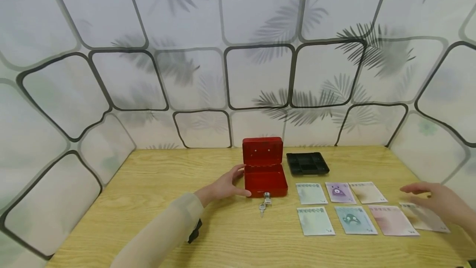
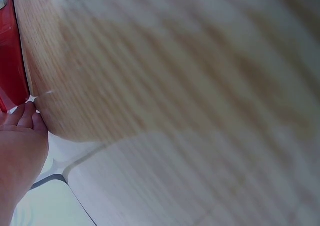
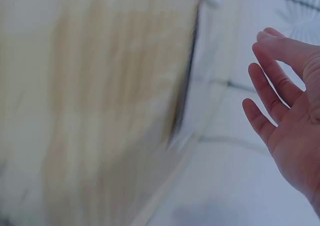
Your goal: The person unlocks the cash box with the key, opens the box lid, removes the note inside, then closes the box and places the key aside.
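A red cash box (image 1: 265, 181) stands on the table with its lid (image 1: 262, 151) raised. My left hand (image 1: 227, 185) touches the box's left side, thumb by the front corner and fingers farther back. In the left wrist view, the fingertips of that left hand (image 2: 22, 136) meet the red wall. Keys (image 1: 262, 208) hang at the silver lock (image 1: 267, 197) on the front. My right hand (image 1: 435, 197) hovers over the rightmost play banknote (image 1: 427, 218), holding nothing. The right wrist view shows the fingers of this hand (image 3: 290, 101) spread and loosely bent.
A black compartment tray (image 1: 308, 163) lies to the right of the box. In front of it, several play banknotes are laid in two rows, among them a purple one (image 1: 340, 192), a blue one (image 1: 355, 220) and a pink one (image 1: 392, 220). Patterned cloth walls (image 1: 197, 82) enclose the wooden table (image 1: 148, 185).
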### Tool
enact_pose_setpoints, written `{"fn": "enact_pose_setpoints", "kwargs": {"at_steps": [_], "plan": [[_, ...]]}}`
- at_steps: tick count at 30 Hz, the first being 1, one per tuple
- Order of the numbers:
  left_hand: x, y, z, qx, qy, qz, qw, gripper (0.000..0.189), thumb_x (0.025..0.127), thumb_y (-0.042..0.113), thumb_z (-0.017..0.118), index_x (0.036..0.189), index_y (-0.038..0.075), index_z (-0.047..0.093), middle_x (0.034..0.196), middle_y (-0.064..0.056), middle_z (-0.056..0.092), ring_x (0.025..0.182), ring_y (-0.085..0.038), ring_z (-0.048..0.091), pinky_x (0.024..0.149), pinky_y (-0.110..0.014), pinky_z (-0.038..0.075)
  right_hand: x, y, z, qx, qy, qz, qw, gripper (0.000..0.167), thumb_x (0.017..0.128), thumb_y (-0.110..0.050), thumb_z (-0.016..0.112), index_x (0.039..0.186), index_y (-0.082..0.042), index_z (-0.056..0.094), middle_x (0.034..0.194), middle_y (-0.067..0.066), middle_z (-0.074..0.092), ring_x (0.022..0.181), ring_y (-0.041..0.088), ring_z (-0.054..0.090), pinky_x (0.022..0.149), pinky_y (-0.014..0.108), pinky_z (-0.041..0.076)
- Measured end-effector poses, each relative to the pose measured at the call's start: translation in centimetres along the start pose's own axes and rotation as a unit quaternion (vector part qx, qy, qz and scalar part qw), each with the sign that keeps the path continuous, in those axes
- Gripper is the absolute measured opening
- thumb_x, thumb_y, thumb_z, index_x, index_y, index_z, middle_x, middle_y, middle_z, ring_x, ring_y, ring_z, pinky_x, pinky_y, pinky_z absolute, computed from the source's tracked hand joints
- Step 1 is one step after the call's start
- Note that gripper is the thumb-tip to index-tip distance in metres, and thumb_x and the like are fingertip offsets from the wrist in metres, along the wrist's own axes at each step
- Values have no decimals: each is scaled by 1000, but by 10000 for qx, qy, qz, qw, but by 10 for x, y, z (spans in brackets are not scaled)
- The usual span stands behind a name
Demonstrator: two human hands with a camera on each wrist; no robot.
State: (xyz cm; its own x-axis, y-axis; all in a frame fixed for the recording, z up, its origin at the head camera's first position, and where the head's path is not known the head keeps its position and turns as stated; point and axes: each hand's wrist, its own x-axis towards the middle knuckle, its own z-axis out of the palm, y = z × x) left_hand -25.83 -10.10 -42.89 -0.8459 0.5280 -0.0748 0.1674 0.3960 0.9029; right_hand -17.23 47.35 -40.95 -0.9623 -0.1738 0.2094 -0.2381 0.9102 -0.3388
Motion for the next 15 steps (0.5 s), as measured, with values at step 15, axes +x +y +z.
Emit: {"fn": "enact_pose_setpoints", "kwargs": {"at_steps": [15], "plan": [[0,0,-1,43,1,21,10000,91,82,19,81,152,10,23,154,-15,31,143,-29,26,115,-47,19,57,-65,23,873,130,-883,9922,19,87,-9,72,104,-1,70,96,-2,70,82,-6,57,67,25,50]]}}
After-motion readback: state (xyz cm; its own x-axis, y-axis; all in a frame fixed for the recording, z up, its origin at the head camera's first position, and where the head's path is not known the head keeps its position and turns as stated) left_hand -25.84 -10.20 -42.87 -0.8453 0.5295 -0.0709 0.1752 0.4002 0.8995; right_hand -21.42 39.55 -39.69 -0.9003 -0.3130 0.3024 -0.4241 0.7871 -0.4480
